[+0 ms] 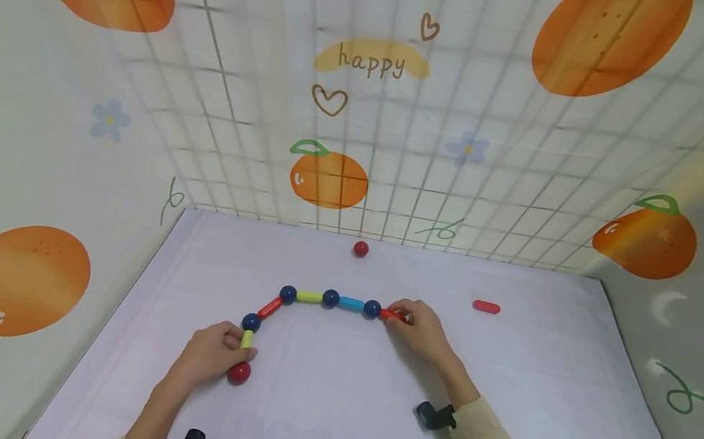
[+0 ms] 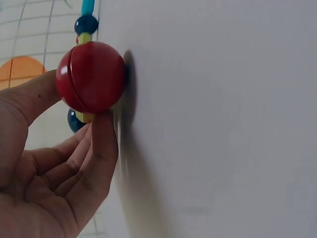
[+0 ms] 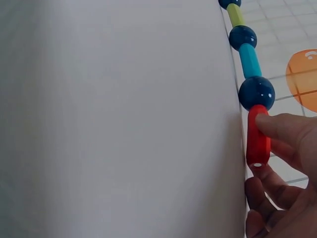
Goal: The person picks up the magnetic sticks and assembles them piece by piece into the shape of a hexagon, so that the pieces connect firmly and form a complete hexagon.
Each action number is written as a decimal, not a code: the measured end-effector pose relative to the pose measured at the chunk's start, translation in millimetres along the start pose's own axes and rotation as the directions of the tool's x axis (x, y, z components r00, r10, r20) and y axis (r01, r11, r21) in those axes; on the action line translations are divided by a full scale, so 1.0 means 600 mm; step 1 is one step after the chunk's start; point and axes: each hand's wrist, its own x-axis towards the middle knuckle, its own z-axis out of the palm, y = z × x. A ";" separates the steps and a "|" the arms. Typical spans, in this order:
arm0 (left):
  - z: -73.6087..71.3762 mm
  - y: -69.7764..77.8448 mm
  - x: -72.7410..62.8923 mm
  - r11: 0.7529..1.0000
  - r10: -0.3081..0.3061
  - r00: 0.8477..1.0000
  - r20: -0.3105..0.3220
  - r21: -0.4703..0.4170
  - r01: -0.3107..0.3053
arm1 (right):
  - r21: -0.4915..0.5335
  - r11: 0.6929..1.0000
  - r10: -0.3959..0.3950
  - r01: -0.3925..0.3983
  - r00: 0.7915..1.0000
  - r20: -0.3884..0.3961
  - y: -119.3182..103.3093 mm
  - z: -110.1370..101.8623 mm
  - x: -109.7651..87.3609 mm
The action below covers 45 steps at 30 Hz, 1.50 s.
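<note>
A curved chain of rods and balls lies across the table. At its near left end is a red ball [image 1: 239,372], joined to a yellow-green rod [image 1: 247,339] that my left hand [image 1: 211,353] pinches between thumb and fingers. From there dark blue balls [image 1: 331,297] alternate with a red rod [image 1: 270,307], another yellow-green rod [image 1: 309,296] and a light blue rod [image 1: 352,304]. The right end is a red rod [image 3: 258,136], its tip touching a dark blue ball [image 3: 256,93]. My right hand [image 1: 420,330] grips this rod; its free end shows a small pale round spot.
A loose red ball [image 1: 360,249] sits near the table's back edge. Another red rod [image 1: 486,306] lies to the right, beyond my right hand. The white table [image 1: 331,405] meets a wire grid [image 1: 399,145] behind, covered by a sheet printed with oranges.
</note>
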 end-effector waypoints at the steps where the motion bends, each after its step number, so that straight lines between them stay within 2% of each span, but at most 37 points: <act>1: 0.003 0.003 -0.001 1.000 -0.005 1.000 -0.001 -0.009 0.005 | -0.001 1.000 0.004 -0.004 1.000 0.000 0.000 0.000 0.001; 6: 0.024 0.013 -0.004 0.999 -0.003 1.000 0.010 -0.036 0.004 | 0.004 1.000 0.020 -0.020 1.000 0.004 -0.001 0.001 0.002; 12: 0.048 0.027 -0.007 0.996 -0.004 0.998 0.068 -0.090 0.010 | -0.002 1.000 0.027 -0.027 1.000 0.002 -0.003 0.002 0.001; 17: 0.062 0.046 -0.010 0.997 0.013 0.994 0.109 -0.076 -0.005 | -0.010 0.999 0.031 -0.031 0.999 -0.016 -0.007 0.002 0.001; 24: 0.084 0.070 -0.015 0.993 0.084 0.982 0.171 -0.095 -0.068 | -0.010 0.999 0.045 -0.046 0.998 -0.039 -0.009 0.002 0.001; 29: 0.096 0.084 -0.019 0.992 0.075 0.973 0.220 -0.116 -0.050 | -0.021 0.998 0.065 -0.066 0.997 -0.052 -0.007 0.003 0.003; 37: 0.111 0.091 -0.026 0.994 0.068 0.966 0.250 -0.098 -0.045 | -0.050 0.995 0.084 -0.089 0.992 -0.098 -0.013 0.002 0.002; 42: 0.116 0.097 -0.032 0.993 0.077 0.963 0.258 -0.112 -0.049 | -0.046 0.994 0.098 -0.103 0.990 -0.102 -0.016 0.004 0.003; 45: 0.115 0.100 -0.035 0.994 0.078 0.965 0.250 -0.089 -0.057 | -0.038 0.992 0.113 -0.117 0.988 -0.101 -0.017 0.007 0.005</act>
